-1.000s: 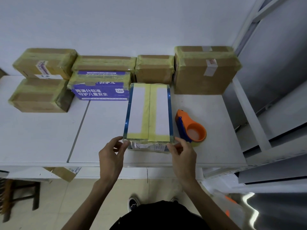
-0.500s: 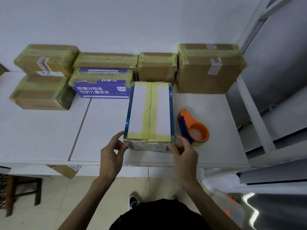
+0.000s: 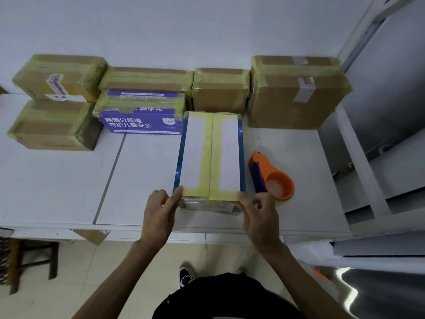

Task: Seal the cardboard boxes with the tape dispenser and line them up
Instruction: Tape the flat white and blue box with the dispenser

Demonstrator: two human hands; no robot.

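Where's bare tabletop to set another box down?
Largest patch: white table left of the white-topped, yellow-taped box, in front of the purple printed box and low taped brown box. Smaller patch: between orange tape dispenser and large brown box. Crowded: back row along the wall.

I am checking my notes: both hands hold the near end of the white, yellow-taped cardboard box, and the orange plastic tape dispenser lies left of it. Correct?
No: the head view shows the orange plastic tape dispenser lying right of the white, yellow-taped cardboard box. The rest holds.

Left hand thumb now atop the near-left corner of the taped box; right hand fingertips closer on near-right corner.
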